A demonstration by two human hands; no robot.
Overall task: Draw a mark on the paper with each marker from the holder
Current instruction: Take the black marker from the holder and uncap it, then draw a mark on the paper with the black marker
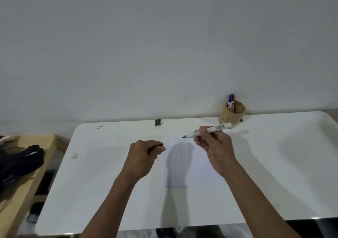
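The right hand (217,151) held an uncapped white-barrelled marker with a black tip (206,131), fingers pinched around the barrel, the tip pointing left and hovering above the far edge of the white sheet of paper (199,164) at the middle of the white table (109,182). The left hand (144,155) hung just left of the sheet, fingers curled shut on something small and dark, probably the black cap (155,148), though little of it showed. At the far right, against the wall, the round tan wooden holder (233,114) held a blue-capped marker (229,102) and a red-capped marker (232,101).

No mark showed on the paper. Nothing pinned the sheet, so a stroke could drag it, and the tip might run onto the table.
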